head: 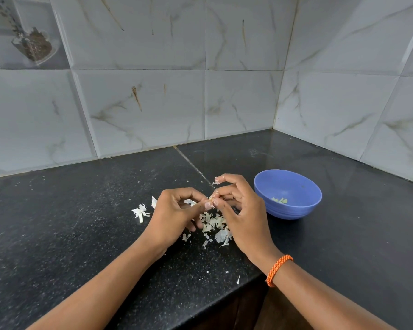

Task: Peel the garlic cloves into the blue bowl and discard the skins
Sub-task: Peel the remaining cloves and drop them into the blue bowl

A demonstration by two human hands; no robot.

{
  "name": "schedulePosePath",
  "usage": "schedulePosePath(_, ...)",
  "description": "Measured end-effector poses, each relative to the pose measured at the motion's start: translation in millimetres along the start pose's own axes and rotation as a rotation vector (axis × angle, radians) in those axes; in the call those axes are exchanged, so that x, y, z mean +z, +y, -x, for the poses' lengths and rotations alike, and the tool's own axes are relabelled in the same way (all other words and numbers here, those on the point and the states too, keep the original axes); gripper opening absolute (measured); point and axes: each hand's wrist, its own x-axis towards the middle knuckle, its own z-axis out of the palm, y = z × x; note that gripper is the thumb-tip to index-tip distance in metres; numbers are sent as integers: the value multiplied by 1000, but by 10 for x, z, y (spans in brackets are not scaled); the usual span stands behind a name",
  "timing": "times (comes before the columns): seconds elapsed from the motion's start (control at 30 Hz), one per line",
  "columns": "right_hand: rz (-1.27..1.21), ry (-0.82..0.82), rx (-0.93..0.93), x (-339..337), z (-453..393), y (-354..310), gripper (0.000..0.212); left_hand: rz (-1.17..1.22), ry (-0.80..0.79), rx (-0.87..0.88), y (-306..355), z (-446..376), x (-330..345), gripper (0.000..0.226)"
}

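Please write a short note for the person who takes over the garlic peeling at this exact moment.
Left hand and right hand: fingers of both pinch one garlic clove above the counter, mid-peel.
Blue bowl stands to the right of the hands, with a few peeled pieces inside.
Loose skins lie on the counter under the hands, more at left.
Left to do: finish this clove, drop it in the bowl, discard the skins.

black speckled countertop, marbled wall tiles, orange braided wristband.
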Motion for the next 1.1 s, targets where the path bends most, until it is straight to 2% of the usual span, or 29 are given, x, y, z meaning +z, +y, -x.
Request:
schedulePosePath(0.23, -60, -38, 31, -5, -3, 28, 32, 0, -1, 7, -22, -13, -14, 12)
schedulePosePath(0.4, -79, -41, 55, 4, 0, -6, 30, -210, 49, 75, -47, -29, -39, 12)
schedulePosePath(0.5, -35, -32, 45, 16, 4, 0, 36, -351, 76, 155, -37, -17, -16, 13)
schedulePosePath(0.6, -19, -34, 52, 18, 0, 16, 38, -401, 90, 195, -31, -6, 3, 16)
schedulePosePath(1.1, -102, -28, 63, 33, -8, 61, 45, -45, 38, -9, -92, -33, -12, 14)
